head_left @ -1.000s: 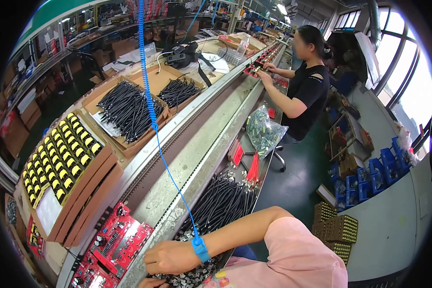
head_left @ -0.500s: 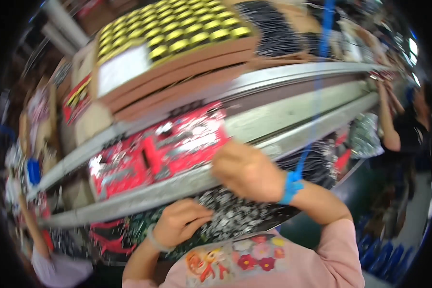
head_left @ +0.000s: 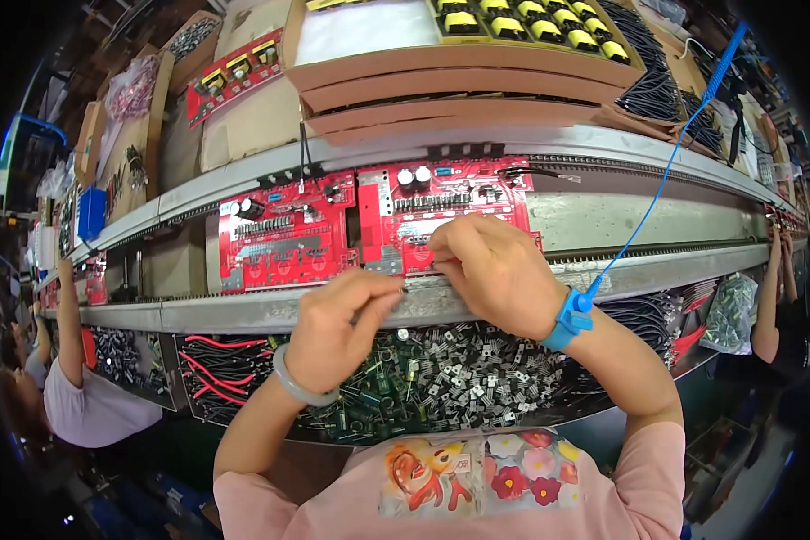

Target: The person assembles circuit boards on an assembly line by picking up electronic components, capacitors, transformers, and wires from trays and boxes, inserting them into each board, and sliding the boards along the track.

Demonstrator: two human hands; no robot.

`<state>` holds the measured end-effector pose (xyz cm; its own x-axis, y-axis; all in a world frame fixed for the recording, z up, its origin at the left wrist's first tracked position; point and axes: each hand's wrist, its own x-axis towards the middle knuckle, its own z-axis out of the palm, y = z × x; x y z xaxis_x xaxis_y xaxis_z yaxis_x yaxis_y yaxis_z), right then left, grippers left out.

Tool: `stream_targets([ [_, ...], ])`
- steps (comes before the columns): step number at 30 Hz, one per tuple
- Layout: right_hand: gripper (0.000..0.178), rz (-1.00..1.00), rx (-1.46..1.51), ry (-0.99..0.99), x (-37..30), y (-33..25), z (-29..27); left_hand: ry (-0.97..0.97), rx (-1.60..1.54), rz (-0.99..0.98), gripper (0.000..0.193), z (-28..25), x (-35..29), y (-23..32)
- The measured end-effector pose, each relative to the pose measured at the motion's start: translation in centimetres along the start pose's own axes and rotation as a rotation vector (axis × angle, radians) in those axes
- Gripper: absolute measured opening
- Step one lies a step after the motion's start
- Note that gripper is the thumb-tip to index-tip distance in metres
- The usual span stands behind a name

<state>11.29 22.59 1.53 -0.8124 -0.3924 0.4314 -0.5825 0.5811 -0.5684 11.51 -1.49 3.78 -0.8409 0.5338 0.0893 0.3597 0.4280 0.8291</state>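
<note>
Two red circuit boards lie side by side in the conveyor track, the left board [head_left: 283,238] and the right board [head_left: 454,193], both fitted with capacitors and other parts. My right hand [head_left: 504,274], with a blue wrist strap [head_left: 569,326], is over the near edge of the right board, fingertips pinched together. My left hand [head_left: 333,324], wearing a pale bangle [head_left: 299,385], is just left of it at the near rail. Its thumb and forefinger are pinched; a tiny dark bit shows at the tips, too small to name. What the right fingertips hold is hidden.
Below the near rail [head_left: 234,311] are bins of loose transistors [head_left: 486,373], green capacitors [head_left: 378,387], red-and-black wires [head_left: 220,373] and black cables [head_left: 625,328]. Beyond the track stands a carton [head_left: 459,76] of yellow-topped transformers. A blue cord [head_left: 661,189] runs from my strap. Co-workers sit both sides.
The view has shifted and sharpened. My left hand has risen from over the parts bin to the near rail. My right hand is now over the right board, its fingers pinched.
</note>
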Motion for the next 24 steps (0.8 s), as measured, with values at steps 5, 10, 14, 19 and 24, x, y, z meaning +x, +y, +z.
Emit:
stream_targets([
  [5, 0.028, 0.006, 0.012, -0.017, 0.5, 0.2, 0.9, 0.079, 0.058, 0.053, 0.013, 0.2, 1.0, -1.6],
  [10, 0.028, 0.002, 0.020, -0.021, 0.4, 0.1, 0.7, 0.088, 0.040, 0.049, 0.012, 0.7, 1.3, -1.8],
  [14, 0.028, -0.003, -0.013, -0.035, 0.2, 0.0, 0.5, 0.113, 0.064, 0.098, 0.011, 1.0, 1.7, -1.9],
  [19, 0.028, -0.004, -0.002, -0.056, 0.3, -0.1, 0.3, 0.121, 0.090, 0.086, 0.011, 1.2, 1.7, -2.1],
  [24, 0.023, -0.057, -0.061, -0.069, 0.7, -0.4, 0.5, 0.120, 0.120, 0.116, 0.011, 1.4, 1.8, -2.1],
])
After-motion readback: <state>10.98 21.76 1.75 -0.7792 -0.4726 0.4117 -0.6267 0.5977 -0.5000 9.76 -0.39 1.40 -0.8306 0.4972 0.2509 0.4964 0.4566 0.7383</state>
